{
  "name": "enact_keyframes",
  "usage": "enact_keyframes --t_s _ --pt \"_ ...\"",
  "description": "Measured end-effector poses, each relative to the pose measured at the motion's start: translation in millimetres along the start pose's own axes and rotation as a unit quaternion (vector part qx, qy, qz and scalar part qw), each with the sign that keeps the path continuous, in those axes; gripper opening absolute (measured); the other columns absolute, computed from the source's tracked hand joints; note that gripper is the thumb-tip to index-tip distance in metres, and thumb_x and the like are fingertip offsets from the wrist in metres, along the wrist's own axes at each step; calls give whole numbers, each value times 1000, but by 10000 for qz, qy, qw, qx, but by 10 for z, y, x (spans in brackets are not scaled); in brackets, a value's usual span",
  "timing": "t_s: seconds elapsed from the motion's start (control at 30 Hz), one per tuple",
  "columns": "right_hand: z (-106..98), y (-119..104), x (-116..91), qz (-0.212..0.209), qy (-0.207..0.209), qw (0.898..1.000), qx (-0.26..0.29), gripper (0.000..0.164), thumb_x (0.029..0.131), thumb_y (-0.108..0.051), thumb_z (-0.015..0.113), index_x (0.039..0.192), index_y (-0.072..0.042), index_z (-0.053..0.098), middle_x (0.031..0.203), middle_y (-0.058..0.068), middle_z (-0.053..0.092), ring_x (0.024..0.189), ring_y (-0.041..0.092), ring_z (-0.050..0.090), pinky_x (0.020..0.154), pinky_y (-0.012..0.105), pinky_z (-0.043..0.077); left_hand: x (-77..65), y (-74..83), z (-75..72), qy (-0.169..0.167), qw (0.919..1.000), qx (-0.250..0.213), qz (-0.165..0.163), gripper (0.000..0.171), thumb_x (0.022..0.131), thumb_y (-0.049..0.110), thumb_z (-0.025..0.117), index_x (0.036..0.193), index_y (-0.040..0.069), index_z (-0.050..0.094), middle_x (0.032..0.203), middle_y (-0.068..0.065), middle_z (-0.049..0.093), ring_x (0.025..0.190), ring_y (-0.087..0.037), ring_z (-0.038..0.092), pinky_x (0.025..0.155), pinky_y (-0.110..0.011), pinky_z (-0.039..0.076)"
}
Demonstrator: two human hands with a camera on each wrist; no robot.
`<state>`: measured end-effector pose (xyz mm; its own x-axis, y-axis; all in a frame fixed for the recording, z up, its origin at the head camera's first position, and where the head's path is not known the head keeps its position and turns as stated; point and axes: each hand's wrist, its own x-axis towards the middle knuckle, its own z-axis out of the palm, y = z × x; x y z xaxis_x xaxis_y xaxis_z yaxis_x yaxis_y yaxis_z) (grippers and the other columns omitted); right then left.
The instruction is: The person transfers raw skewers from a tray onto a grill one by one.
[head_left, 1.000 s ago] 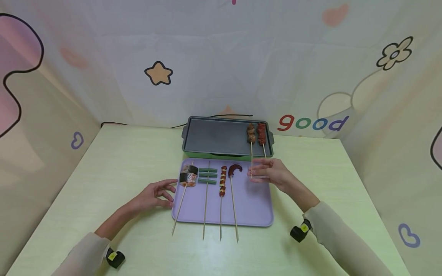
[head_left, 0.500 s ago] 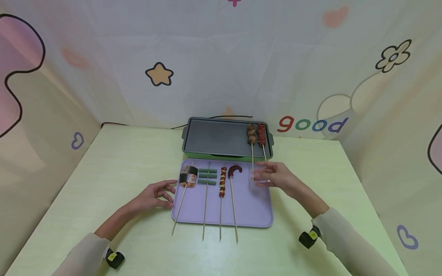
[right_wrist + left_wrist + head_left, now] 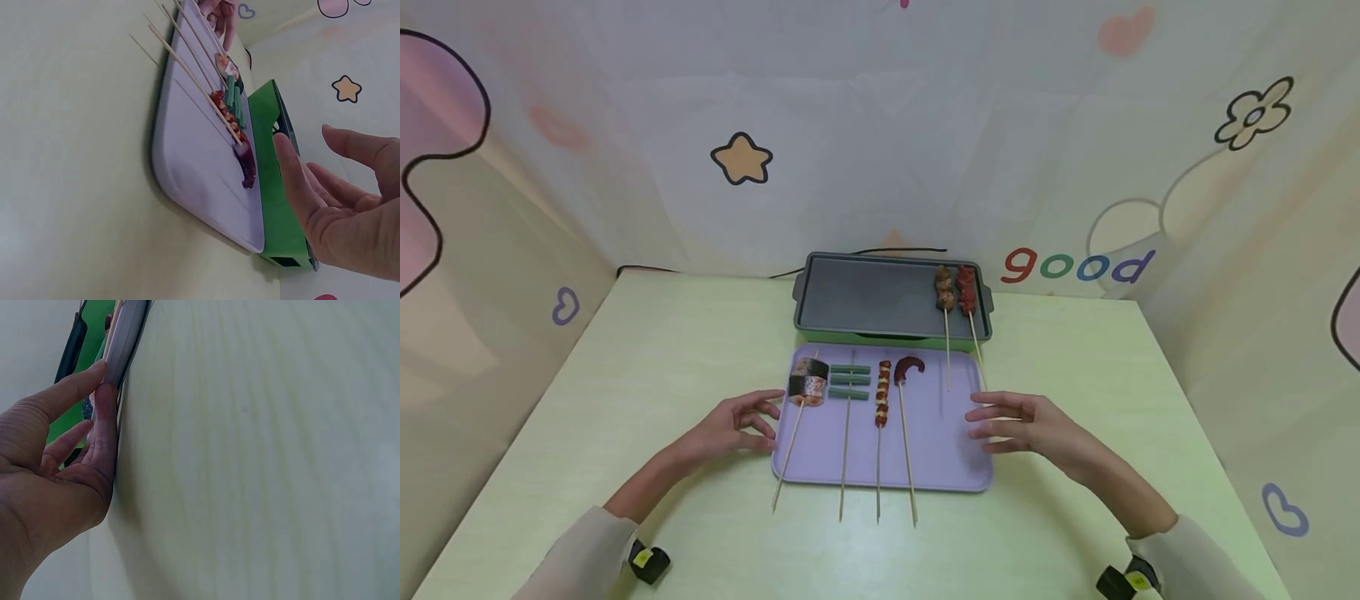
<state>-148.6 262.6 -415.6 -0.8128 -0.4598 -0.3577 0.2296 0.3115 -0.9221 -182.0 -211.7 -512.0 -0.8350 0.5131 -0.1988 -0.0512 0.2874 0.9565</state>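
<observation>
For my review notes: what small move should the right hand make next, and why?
Probably reach for the stick of the curled red skewer and pinch it. The right hand holds nothing, that skewer is the nearest one lying on the tray, and the grill has bare space left of the brown skewer.

The head view is bright and soft, and most things look sharp. A white shiny spot sits at 6 o'clock on the flat, pale yellow-green wooden table [image 3: 700, 350]. The light seems to come from above: fuzzy shadows lie under both arms. The wrinkly, pale cloth wall [image 3: 880, 150] looks a bit grey. Both wrist views are darker. The left one is soft and smeary, with a shadow at 8 o'clock. In the right one, thin tan wooden sticks [image 3: 195, 84] make thin shadows, and a pale glow shows at 8 o'clock.
</observation>
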Motion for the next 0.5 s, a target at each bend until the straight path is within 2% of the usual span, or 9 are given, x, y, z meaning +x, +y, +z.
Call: enact_keyframes --t_s 0.17,0.33,0.5 --pt "76 138 -114 22 -199 9994 277 65 101 -19 64 153 8 35 138 25 62 111 15 72 95 38 59 -5 2 -11 4 10000 25 19 79 87 1 77 155 -4 36 132 -30 54 96 -9 70 86 -20 54" --pt "233 293 -138 20 -499 9968 622 64 102 -18 63 153 10 35 135 20 66 111 15 72 95 36 59 -8 -1 -15 12 10000 31 -45 79 87 1 77 155 -4 36 133 -30 54 96 -9 70 86 -20 55" --pt "420 433 -99 29 -750 9913 1083 63 102 -16 62 152 12 34 134 23 65 111 18 72 96 37 58 -3 20 -10 -15 10000 31 -41 79 87 1 77 155 -4 36 132 -30 53 97 -9 70 85 -20 55"
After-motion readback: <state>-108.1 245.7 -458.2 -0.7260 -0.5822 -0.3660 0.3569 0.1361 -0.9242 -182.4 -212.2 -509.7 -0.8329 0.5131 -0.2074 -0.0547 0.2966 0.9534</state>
